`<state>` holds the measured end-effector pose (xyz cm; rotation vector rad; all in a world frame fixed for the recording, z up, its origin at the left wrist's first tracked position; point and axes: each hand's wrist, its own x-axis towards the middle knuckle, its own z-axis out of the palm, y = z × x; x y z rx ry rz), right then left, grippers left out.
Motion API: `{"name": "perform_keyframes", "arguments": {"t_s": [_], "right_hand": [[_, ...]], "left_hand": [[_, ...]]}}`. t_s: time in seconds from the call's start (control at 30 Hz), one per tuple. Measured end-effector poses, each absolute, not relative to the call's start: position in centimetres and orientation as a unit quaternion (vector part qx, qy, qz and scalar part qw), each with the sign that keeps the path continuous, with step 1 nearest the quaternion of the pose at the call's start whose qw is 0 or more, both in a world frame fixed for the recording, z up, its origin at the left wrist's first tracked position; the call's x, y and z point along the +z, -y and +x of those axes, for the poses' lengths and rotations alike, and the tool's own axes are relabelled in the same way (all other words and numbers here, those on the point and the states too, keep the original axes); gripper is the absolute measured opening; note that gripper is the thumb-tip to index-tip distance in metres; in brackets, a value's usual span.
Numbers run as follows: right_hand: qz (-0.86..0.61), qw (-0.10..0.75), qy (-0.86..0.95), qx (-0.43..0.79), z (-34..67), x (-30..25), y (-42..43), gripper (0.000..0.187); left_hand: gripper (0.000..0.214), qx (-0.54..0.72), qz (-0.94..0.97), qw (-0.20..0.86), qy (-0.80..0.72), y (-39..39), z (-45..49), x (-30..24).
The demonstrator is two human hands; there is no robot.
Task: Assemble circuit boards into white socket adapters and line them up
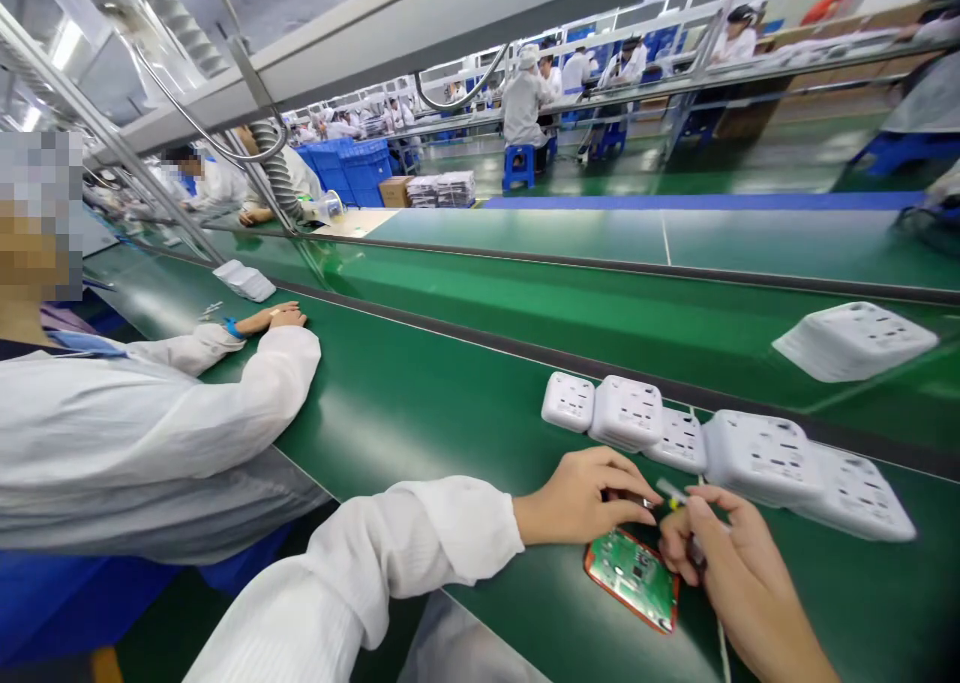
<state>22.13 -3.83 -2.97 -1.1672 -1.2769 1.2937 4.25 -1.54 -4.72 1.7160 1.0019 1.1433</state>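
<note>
A green circuit board with a red edge lies flat on the green bench in front of me. My left hand rests just behind it, fingers curled and pinched on a small part at the board's far edge. My right hand is closed around a thin pen-like tool with a yellow-green tip, held at the board's far right corner. Right behind my hands, several white socket housings sit in a row on the bench.
Another white socket housing lies on the green conveyor belt beyond. A co-worker in a white coat sits at my left with hands on the bench. White parts lie further left. Blue crates and other workers are far off.
</note>
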Motion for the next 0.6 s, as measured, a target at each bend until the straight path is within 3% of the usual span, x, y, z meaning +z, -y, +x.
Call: {"name": "perform_keyframes", "arguments": {"t_s": [0.1, 0.23, 0.37, 0.6], "right_hand": [[-0.463, 0.487, 0.512, 0.535, 22.4, -3.0, 3.8, 0.052], [-0.457, 0.485, 0.581, 0.467, 23.0, -2.3, 3.8, 0.038], [-0.433, 0.476, 0.605, 0.468, 22.9, -1.8, 3.3, 0.039], [-0.452, 0.478, 0.615, 0.435, 22.5, -2.1, 3.4, 0.030]], "left_hand": [[0.019, 0.458, 0.669, 0.433, -0.394, 1.9, 4.3, -4.5], [0.023, 0.497, 0.529, 0.524, -0.446, 2.2, 4.5, -3.4], [0.016, 0.493, 0.590, 0.487, -0.413, 1.5, 3.8, -2.9], [0.018, 0.485, 0.594, 0.513, -0.386, 1.6, 3.7, -2.9]]}}
